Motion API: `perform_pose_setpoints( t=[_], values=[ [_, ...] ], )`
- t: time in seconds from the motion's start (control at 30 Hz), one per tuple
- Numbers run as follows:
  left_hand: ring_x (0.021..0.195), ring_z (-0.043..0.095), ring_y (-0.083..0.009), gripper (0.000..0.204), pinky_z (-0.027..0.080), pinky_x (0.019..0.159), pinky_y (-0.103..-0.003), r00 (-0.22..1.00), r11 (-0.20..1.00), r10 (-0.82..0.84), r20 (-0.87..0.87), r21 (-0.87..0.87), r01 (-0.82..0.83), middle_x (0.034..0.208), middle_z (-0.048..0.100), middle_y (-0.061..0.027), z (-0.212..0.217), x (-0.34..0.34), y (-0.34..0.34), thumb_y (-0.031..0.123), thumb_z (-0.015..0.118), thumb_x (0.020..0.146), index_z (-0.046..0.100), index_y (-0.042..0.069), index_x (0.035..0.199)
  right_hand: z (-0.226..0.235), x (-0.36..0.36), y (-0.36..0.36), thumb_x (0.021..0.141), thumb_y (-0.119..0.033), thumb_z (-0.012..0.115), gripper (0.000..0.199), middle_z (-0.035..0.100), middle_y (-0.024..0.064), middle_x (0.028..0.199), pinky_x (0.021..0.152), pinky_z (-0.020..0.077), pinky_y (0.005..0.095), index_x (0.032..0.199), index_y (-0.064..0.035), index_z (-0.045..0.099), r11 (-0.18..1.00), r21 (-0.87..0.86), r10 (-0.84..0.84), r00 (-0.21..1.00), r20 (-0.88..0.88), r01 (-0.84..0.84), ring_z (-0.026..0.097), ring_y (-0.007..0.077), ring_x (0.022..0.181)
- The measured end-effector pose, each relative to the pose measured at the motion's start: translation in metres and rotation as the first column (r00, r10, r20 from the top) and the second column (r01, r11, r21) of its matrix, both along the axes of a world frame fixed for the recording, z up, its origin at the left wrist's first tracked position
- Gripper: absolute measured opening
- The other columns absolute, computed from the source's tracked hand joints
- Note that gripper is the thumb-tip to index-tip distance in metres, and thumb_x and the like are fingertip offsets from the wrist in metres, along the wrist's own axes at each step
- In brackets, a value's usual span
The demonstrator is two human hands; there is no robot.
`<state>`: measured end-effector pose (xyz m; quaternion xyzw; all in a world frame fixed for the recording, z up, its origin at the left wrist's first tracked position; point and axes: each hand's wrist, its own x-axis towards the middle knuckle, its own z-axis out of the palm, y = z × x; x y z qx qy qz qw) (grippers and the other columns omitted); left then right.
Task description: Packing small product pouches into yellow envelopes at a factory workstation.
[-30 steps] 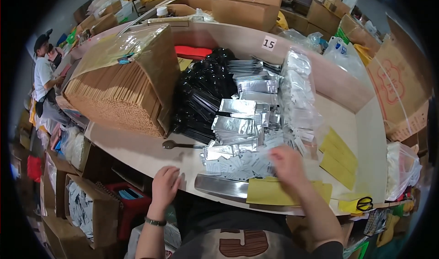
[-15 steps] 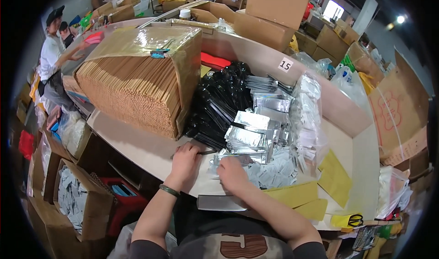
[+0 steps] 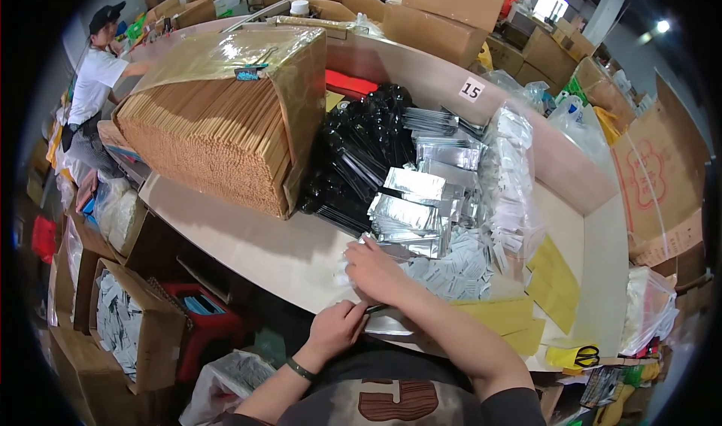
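Observation:
Low at the table's near edge, my left hand (image 3: 338, 330) is closed on a thin black plastic utensil (image 3: 374, 308); only its dark end shows. Just above, my right hand (image 3: 376, 273) reaches in from the right, its fingers bent round some clear plastic film (image 3: 342, 269), partly hidden by the hand. Beyond the right fingers lie stacked silver foil packets (image 3: 406, 219). To their left spreads a pile of glossy black plastic spoons (image 3: 357, 151). Small white paper sachets (image 3: 451, 275) are heaped right of my right hand.
A big wrapped block of tightly packed brown sticks (image 3: 203, 148) stands on the left of the table. A clear bag of white sachets (image 3: 511, 178) lies beside the raised rear edge. Yellow envelopes (image 3: 555, 283) and black-handled scissors (image 3: 587, 356) are at right. Another person (image 3: 94, 72) stands far left.
My left hand has drawn back from beside the spoon pile to the near edge, holding the black utensil. My right hand has shifted slightly up and left. The other person has moved.

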<state>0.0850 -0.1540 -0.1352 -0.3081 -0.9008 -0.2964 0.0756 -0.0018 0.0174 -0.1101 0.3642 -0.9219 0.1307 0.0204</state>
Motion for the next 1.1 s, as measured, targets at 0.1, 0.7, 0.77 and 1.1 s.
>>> perform_pose_setpoints(
  t=[0.1, 0.7, 0.77, 1.1],
  values=[
    [0.066, 0.061, -0.0259, 0.026, 0.050, 0.054, -0.038, 0.992, 0.992, -0.121, -0.019, -0.046, 0.120, 0.079, 0.057, -0.0065, 0.000, -0.022, 0.001, 0.022, 0.069, 0.087, 0.065, 0.013, 0.111, 0.013, -0.008, 0.004, 0.078, -0.006, 0.059, 0.016, 0.062, 0.0105, 0.099, 0.089, 0.0491, 0.0425, 0.090, -0.0020, 0.069, 0.997, -0.075, 0.005, 0.998, 0.063, 0.000, 0.059, 0.0320, 0.108],
    [0.074, 0.063, -0.0314, 0.012, 0.050, 0.066, -0.036, 0.908, 0.871, 0.233, 0.348, 0.341, -0.355, 0.084, 0.061, -0.0131, 0.020, -0.028, -0.023, 0.009, 0.062, 0.092, 0.069, 0.003, 0.100, 0.050, -0.011, 0.063, 0.075, -0.006, 0.061, 0.015, 0.063, 0.0119, 0.095, 0.074, 0.0535, 0.0411, 0.088, -0.0012, 0.066, 0.918, 0.034, -0.365, 0.874, -0.322, 0.396, 0.061, 0.0316, 0.092],
    [0.071, 0.062, -0.0293, 0.012, 0.049, 0.064, -0.034, 0.884, 0.851, 0.275, 0.378, 0.331, -0.407, 0.082, 0.060, -0.0125, 0.018, -0.026, -0.030, 0.010, 0.063, 0.092, 0.070, 0.005, 0.101, 0.064, -0.008, 0.071, 0.075, -0.004, 0.061, 0.014, 0.063, 0.0120, 0.095, 0.071, 0.0533, 0.0408, 0.089, -0.0033, 0.064, 0.900, -0.155, -0.436, 0.840, -0.323, 0.407, 0.063, 0.0323, 0.086],
    [0.080, 0.063, -0.0258, 0.009, 0.050, 0.072, -0.032, 0.916, 0.867, 0.062, 0.397, 0.433, -0.246, 0.089, 0.063, -0.0142, 0.034, -0.016, 0.003, 0.006, 0.060, 0.093, 0.065, 0.001, 0.099, 0.021, 0.117, 0.037, 0.084, -0.009, 0.069, 0.028, 0.067, 0.0123, 0.101, 0.086, 0.0489, 0.0435, 0.111, -0.0066, 0.065, 0.886, -0.150, -0.425, 0.898, 0.116, 0.438, 0.064, 0.0305, 0.097]
  ],
)
